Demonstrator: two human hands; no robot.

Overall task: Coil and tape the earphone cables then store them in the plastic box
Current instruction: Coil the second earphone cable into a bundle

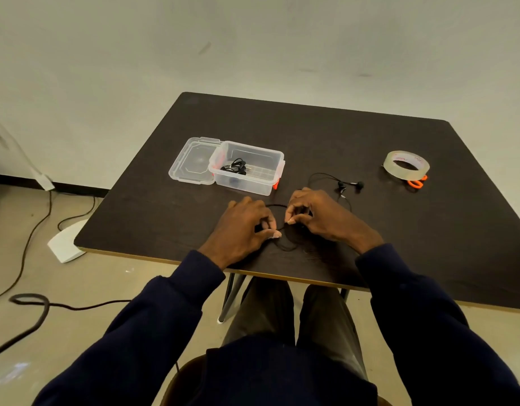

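Note:
A black earphone cable (326, 176) lies on the dark table (428, 230), its earbuds near the middle right. Part of it forms loops between my hands near the front edge. My left hand (244, 227) pinches the cable at the loops. My right hand (317, 215) pinches the same cable just to the right, fingers curled. A clear plastic box (250, 171) with orange latches stands open behind my hands, and a coiled black earphone (235, 167) lies inside it. A roll of clear tape (406, 165) sits at the right.
The box's clear lid (191, 162) lies flat to its left. Orange-handled scissors (417, 181) lie partly under the tape roll. Cables (33, 306) run over the floor at the left, next to a white object (67, 240) by the table corner.

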